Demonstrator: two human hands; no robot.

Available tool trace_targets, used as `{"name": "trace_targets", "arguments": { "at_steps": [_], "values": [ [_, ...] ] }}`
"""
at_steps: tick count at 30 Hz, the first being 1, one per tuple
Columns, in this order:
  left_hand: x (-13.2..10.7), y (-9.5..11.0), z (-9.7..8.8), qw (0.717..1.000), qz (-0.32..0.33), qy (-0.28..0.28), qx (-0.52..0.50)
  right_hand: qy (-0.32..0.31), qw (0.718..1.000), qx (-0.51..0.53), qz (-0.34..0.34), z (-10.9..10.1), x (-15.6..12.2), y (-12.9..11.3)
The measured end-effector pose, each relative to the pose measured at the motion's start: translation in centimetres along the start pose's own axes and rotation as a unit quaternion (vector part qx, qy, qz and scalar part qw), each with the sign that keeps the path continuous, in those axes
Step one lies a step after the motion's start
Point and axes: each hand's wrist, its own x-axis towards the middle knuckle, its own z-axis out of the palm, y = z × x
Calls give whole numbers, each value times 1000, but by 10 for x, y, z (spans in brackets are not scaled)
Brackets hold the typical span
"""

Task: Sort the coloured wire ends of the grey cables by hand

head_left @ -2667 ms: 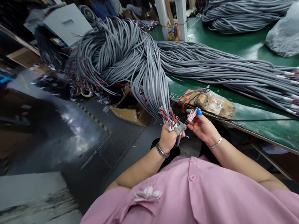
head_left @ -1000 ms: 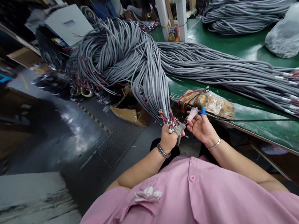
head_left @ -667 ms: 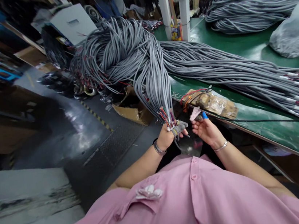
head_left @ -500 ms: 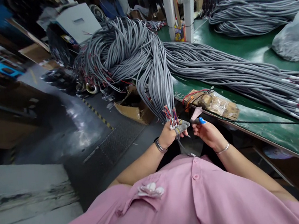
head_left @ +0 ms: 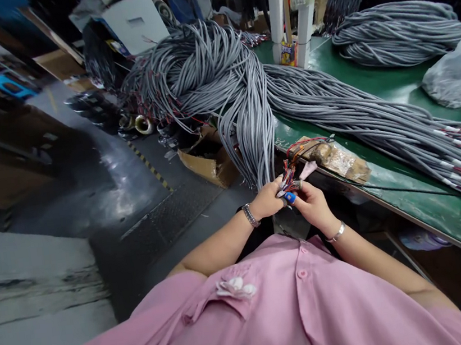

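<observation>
My left hand [head_left: 268, 198] is closed round the ends of several grey cables [head_left: 255, 141], which hang down over the bench edge. Thin coloured wires [head_left: 288, 177] fan out from the cable ends above my fingers. On the other side, my right hand [head_left: 313, 202], with blue wrapping on the thumb, pinches at these wires. Its fingertips meet the left hand's. Just behind the right fingers, a pale pink flap [head_left: 308, 170] sticks up, and I cannot tell what it belongs to.
A long bundle of grey cables [head_left: 345, 106] lies along the green bench [head_left: 412, 194]. A tape-wrapped block [head_left: 337, 159] sits near its front edge. A coiled cable bundle [head_left: 399, 34] and a clear plastic bag [head_left: 458, 74] are at the back right. An open cardboard box [head_left: 201, 162] stands on the floor.
My right hand has moved left, from apart to touching the coloured wires at my left hand. The wire ends now lean to the right. The view has shifted slightly.
</observation>
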Motion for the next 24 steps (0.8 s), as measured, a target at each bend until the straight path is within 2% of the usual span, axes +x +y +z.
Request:
{"name": "trace_targets", "arguments": {
  "at_steps": [4, 11, 18, 21, 24],
  "values": [
    [-3, 0, -5, 998, 35, -14, 49, 14, 1000, -9, -13, 2, -6, 6],
    [-8, -6, -5, 994, 79, 0, 77, 14, 997, 68, 25, 3, -16, 16],
    [-10, -9, -6, 986, 100, -23, 128, -15, 998, -45, -47, 5, -12, 12],
    [-11, -8, -12, 989, 93, -42, 108, 9, 998, -46, -45, 4, -16, 14],
    [-13, -10, -18, 992, 66, -101, 28, 62, 998, -20, -15, -1, -20, 19]
  ]
}}
